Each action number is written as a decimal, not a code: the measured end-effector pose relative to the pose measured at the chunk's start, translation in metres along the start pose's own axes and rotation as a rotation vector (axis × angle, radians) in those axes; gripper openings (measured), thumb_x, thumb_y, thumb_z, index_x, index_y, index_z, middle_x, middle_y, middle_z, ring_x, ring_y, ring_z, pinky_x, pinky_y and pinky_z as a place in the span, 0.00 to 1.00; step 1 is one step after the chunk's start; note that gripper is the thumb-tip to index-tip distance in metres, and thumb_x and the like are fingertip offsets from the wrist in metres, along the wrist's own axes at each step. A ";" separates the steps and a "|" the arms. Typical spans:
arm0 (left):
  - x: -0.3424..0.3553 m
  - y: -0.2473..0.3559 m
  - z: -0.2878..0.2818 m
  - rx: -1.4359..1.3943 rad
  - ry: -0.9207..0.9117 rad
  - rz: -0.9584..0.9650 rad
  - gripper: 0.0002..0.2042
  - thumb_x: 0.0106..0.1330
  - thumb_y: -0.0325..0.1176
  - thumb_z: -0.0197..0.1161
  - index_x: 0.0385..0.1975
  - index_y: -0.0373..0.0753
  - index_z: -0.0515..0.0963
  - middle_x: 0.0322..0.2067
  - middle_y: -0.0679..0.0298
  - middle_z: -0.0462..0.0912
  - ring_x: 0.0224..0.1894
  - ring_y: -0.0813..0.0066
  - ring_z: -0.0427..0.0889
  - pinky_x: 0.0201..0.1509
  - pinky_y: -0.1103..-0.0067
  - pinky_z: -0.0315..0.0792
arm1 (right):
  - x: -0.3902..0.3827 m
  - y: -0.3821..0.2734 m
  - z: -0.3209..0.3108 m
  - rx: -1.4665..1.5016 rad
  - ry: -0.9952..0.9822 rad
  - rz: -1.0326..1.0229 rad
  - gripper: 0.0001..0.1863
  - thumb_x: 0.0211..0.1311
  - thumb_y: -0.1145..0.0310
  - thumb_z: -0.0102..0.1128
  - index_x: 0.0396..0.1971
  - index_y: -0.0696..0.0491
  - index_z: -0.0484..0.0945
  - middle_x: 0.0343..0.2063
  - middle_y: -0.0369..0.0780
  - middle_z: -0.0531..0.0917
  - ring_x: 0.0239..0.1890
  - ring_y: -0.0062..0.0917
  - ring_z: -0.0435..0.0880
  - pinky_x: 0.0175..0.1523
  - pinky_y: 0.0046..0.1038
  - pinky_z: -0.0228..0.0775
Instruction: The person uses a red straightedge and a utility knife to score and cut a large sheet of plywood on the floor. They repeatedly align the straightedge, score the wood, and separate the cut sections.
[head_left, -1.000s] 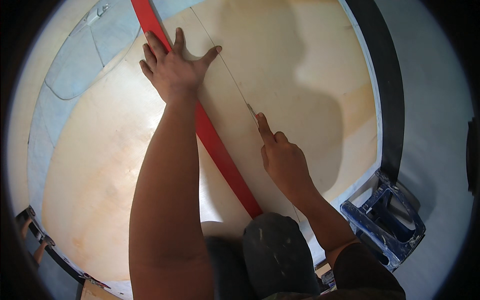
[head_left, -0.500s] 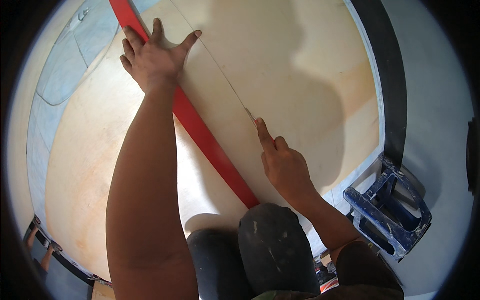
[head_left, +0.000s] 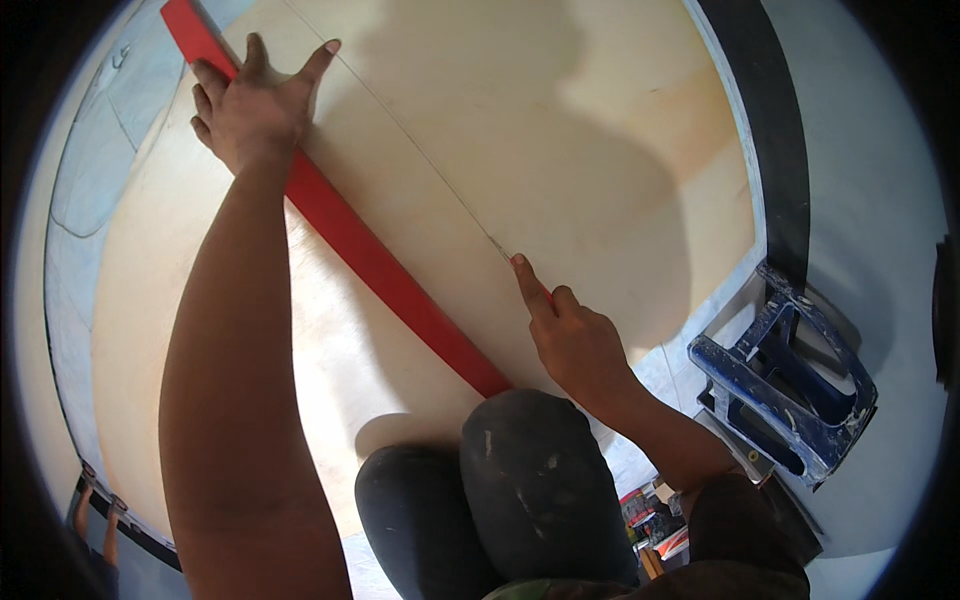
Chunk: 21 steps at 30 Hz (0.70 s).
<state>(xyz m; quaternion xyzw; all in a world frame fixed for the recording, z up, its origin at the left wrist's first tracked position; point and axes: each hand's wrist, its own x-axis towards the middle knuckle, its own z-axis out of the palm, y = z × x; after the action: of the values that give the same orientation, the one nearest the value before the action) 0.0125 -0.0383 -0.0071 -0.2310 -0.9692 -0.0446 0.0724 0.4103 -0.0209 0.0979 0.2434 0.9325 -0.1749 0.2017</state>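
Observation:
A large pale plywood sheet (head_left: 600,160) lies in front of me with a thin straight line running diagonally across it. My left hand (head_left: 255,118) rests on the far part of a long red straightedge (head_left: 380,275), its fingers spread and pressing down. The straightedge's near end reaches my right knee. Closed around a slim red-handled utility knife (head_left: 548,295), my right hand (head_left: 582,345) has its index finger stretched along the handle. The knife's tip touches the line, to the right of the straightedge; most of the handle is hidden in my palm.
A blue, paint-spattered plastic step stool (head_left: 790,380) lies at the right, beyond the sheet's edge. A black band (head_left: 765,120) curves along the right side. My knees (head_left: 540,480) are on the sheet's near side. Small packages (head_left: 655,515) lie by my right elbow.
The knife tip has slid a short way along the line toward me. My left hand stays on the straightedge. The view has turned slightly, so the straightedge's far end appears further left.

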 end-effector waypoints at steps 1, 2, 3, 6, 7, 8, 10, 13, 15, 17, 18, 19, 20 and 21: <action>0.001 -0.003 0.002 0.015 0.004 0.001 0.55 0.52 0.89 0.55 0.79 0.62 0.68 0.82 0.42 0.48 0.84 0.45 0.52 0.85 0.55 0.47 | -0.003 0.002 0.001 0.005 -0.009 0.004 0.42 0.66 0.75 0.61 0.81 0.52 0.59 0.31 0.43 0.78 0.20 0.30 0.83 0.26 0.31 0.81; 0.002 -0.004 0.003 0.029 0.009 0.005 0.55 0.52 0.89 0.54 0.79 0.62 0.68 0.82 0.42 0.48 0.83 0.45 0.52 0.85 0.55 0.48 | -0.005 0.002 0.003 0.011 -0.016 0.012 0.42 0.67 0.74 0.62 0.81 0.51 0.59 0.31 0.42 0.78 0.21 0.29 0.82 0.27 0.30 0.81; 0.003 -0.004 0.004 0.030 0.005 0.002 0.56 0.51 0.89 0.54 0.79 0.62 0.68 0.82 0.42 0.48 0.83 0.44 0.52 0.85 0.55 0.48 | -0.008 0.002 0.004 0.017 -0.023 0.019 0.42 0.68 0.72 0.63 0.81 0.50 0.60 0.31 0.42 0.77 0.21 0.28 0.80 0.28 0.29 0.81; 0.001 0.000 0.007 0.018 -0.012 -0.001 0.55 0.51 0.90 0.53 0.78 0.63 0.68 0.81 0.40 0.51 0.83 0.43 0.53 0.84 0.54 0.48 | -0.018 0.003 0.007 -0.022 -0.024 0.042 0.42 0.68 0.72 0.63 0.81 0.51 0.60 0.31 0.42 0.77 0.21 0.28 0.81 0.28 0.29 0.81; 0.002 0.000 0.009 0.024 0.001 0.013 0.55 0.51 0.90 0.53 0.79 0.63 0.67 0.81 0.39 0.51 0.83 0.43 0.53 0.84 0.54 0.49 | -0.021 0.004 0.009 -0.017 -0.014 0.042 0.41 0.68 0.73 0.62 0.81 0.51 0.60 0.31 0.42 0.77 0.21 0.28 0.81 0.28 0.29 0.80; 0.003 -0.002 0.007 0.035 0.016 0.024 0.55 0.52 0.90 0.52 0.79 0.63 0.67 0.81 0.38 0.51 0.83 0.43 0.53 0.84 0.53 0.49 | -0.024 0.005 0.011 -0.009 -0.003 0.039 0.41 0.68 0.73 0.62 0.81 0.52 0.60 0.31 0.42 0.77 0.21 0.28 0.81 0.27 0.29 0.80; 0.006 -0.003 0.002 0.053 0.002 0.026 0.55 0.53 0.89 0.52 0.80 0.63 0.65 0.81 0.37 0.51 0.83 0.43 0.52 0.83 0.51 0.50 | -0.032 0.006 0.013 -0.003 -0.005 0.039 0.41 0.68 0.73 0.62 0.81 0.52 0.60 0.30 0.42 0.77 0.20 0.28 0.80 0.27 0.29 0.80; 0.004 -0.003 0.010 0.062 -0.023 0.033 0.55 0.53 0.89 0.52 0.80 0.63 0.63 0.81 0.38 0.50 0.84 0.42 0.51 0.83 0.50 0.49 | -0.046 0.011 0.022 -0.012 -0.045 0.046 0.42 0.68 0.73 0.62 0.82 0.52 0.59 0.30 0.41 0.77 0.19 0.27 0.79 0.25 0.29 0.79; 0.008 -0.007 0.017 0.039 0.009 0.045 0.55 0.53 0.88 0.53 0.80 0.63 0.64 0.82 0.37 0.48 0.84 0.42 0.49 0.84 0.51 0.47 | -0.056 0.014 0.025 -0.021 -0.052 0.050 0.43 0.67 0.73 0.62 0.82 0.52 0.58 0.30 0.41 0.77 0.19 0.27 0.79 0.25 0.28 0.78; 0.010 -0.008 0.020 0.045 0.008 0.052 0.55 0.53 0.88 0.53 0.80 0.63 0.64 0.82 0.38 0.47 0.84 0.42 0.49 0.84 0.52 0.46 | -0.064 0.019 0.026 -0.010 -0.052 0.039 0.44 0.67 0.73 0.62 0.82 0.52 0.57 0.30 0.41 0.76 0.19 0.26 0.78 0.24 0.28 0.77; 0.010 -0.007 0.014 0.022 -0.001 0.038 0.56 0.53 0.89 0.52 0.80 0.62 0.64 0.82 0.38 0.45 0.84 0.42 0.49 0.85 0.52 0.46 | -0.068 0.022 0.027 -0.004 -0.052 0.032 0.44 0.67 0.74 0.62 0.83 0.52 0.57 0.29 0.41 0.76 0.19 0.26 0.78 0.24 0.28 0.77; 0.010 -0.006 0.014 0.030 -0.008 0.048 0.56 0.53 0.89 0.52 0.80 0.62 0.64 0.82 0.39 0.47 0.85 0.43 0.49 0.85 0.52 0.46 | -0.075 0.024 0.029 -0.006 -0.054 0.033 0.44 0.67 0.74 0.62 0.83 0.53 0.57 0.29 0.41 0.76 0.19 0.26 0.78 0.24 0.27 0.76; 0.010 -0.006 0.017 0.038 -0.015 0.056 0.56 0.53 0.89 0.51 0.80 0.61 0.64 0.82 0.40 0.49 0.85 0.44 0.48 0.85 0.52 0.46 | -0.083 0.026 0.032 -0.009 -0.057 0.033 0.44 0.67 0.74 0.62 0.83 0.53 0.57 0.29 0.41 0.76 0.19 0.26 0.78 0.23 0.27 0.76; 0.011 -0.006 0.018 0.046 -0.023 0.065 0.56 0.53 0.89 0.51 0.80 0.61 0.64 0.82 0.41 0.51 0.85 0.45 0.48 0.85 0.53 0.46 | -0.089 0.029 0.035 -0.012 -0.061 0.033 0.44 0.67 0.75 0.62 0.83 0.53 0.57 0.29 0.41 0.75 0.19 0.25 0.78 0.23 0.27 0.75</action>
<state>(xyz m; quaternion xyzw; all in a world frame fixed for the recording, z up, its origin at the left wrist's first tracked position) -0.0022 -0.0369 -0.0238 -0.2609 -0.9628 -0.0173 0.0678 0.5069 -0.0463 0.1027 0.2519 0.9229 -0.1730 0.2341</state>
